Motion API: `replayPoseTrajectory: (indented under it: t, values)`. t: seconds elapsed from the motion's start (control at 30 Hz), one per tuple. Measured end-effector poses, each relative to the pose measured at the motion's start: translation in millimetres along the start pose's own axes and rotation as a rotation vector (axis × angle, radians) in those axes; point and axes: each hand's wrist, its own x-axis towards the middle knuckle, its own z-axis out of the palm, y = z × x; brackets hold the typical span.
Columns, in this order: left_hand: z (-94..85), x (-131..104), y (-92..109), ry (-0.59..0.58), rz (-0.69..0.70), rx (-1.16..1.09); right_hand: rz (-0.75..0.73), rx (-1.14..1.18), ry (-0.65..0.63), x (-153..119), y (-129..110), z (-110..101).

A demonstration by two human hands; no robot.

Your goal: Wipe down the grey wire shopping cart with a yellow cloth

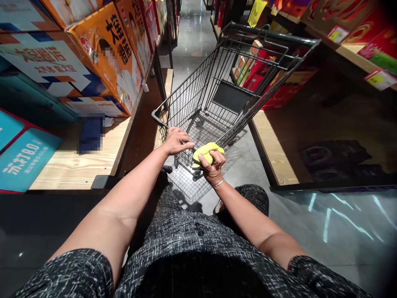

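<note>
A black wire shopping cart (186, 99) stands in the aisle before me, its basket's near end close to my hands. My left hand (177, 141) is closed over the near rim of the basket, fingers and thumb pointing right; part of the grip is hidden. In my right hand (213, 166) is a folded yellow cloth (207, 150) with a dark edge, pinched between thumb and curled fingers. The cloth is at the right part of that same rim; whether it presses on the metal I cannot tell. A bracelet circles my right wrist.
To the left, a wooden shelf (102, 145) carries orange boxes (108, 54) and a teal box (31, 159). A dark blue item (89, 134) lies there, partly blurred. Another wooden shelf (273, 153) borders the aisle on the right, with red packages (285, 89) beyond the cart.
</note>
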Motion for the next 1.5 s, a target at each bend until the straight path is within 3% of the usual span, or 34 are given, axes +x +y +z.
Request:
replayPoseTrajectory:
  t: [0.13, 0.27, 0.37, 0.47, 0.53, 0.67, 0.9, 1.0, 1.1, 1.2, 1.37, 1.5]
  values:
    - [1.9, 2.3, -1.1, 0.008, -0.017, 0.017, 0.045, -0.007, -0.108, -18.8, 3.4, 9.7]
    - [4.0, 3.7, -2.1, 0.023, -0.027, 0.017, 0.056, 0.113, -0.382, -58.8, 10.2, 28.2]
    - [4.6, 4.2, -2.2, 0.026, -0.038, 0.008, 0.171, 0.203, -0.599, -88.9, 17.6, 41.1]
    - [4.0, 4.2, -0.5, 0.025, -0.050, 0.003, 0.271, 0.256, -0.674, -103.2, 21.5, 48.3]
    - [3.5, 3.9, 1.1, 0.025, -0.051, -0.007, 0.277, 0.277, -0.645, -100.7, 21.7, 48.6]
    - [3.6, 4.0, 1.7, 0.032, -0.053, -0.013, 0.262, 0.286, -0.416, -70.9, 24.6, 33.4]
    - [-1.2, 3.8, 10.7, 0.000, -0.082, 0.006, 0.205, 0.261, 0.149, 33.9, 55.7, -32.5]
    - [2.5, -2.6, 33.8, 0.081, -0.095, 0.057, 0.268, 0.205, 0.154, 63.2, 58.5, -39.7]
    - [15.2, -12.1, 60.0, 0.063, -0.061, 0.030, 0.314, 0.205, 0.076, 53.2, 47.2, -21.2]
    - [27.1, -18.4, 73.2, -0.014, -0.030, -0.008, 0.388, 0.238, 0.048, 12.0, 29.4, 10.1]
    - [27.2, -14.8, 64.6, -0.065, -0.047, -0.016, 0.585, 0.322, -0.173, -50.0, 15.2, 49.5]
    - [23.1, -10.9, 57.7, -0.055, -0.060, -0.023, 0.665, 0.391, -0.222, -56.1, 27.6, 59.0]
